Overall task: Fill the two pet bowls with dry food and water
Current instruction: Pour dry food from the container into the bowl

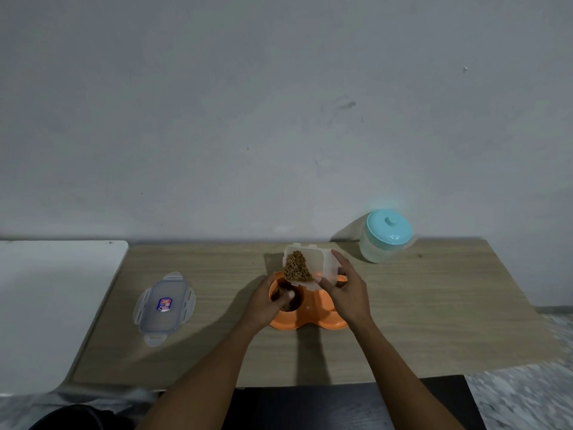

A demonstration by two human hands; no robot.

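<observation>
Tilting translucent container point(322, 264) of brown kibble point(297, 267)

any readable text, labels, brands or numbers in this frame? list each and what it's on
Sticker on the clear lid lying on the table: blue and red print, too small and blurred to read.
Food container, orange double bowl, teal-lidded jar: no print visible.
So nothing here can be quoted.
</observation>
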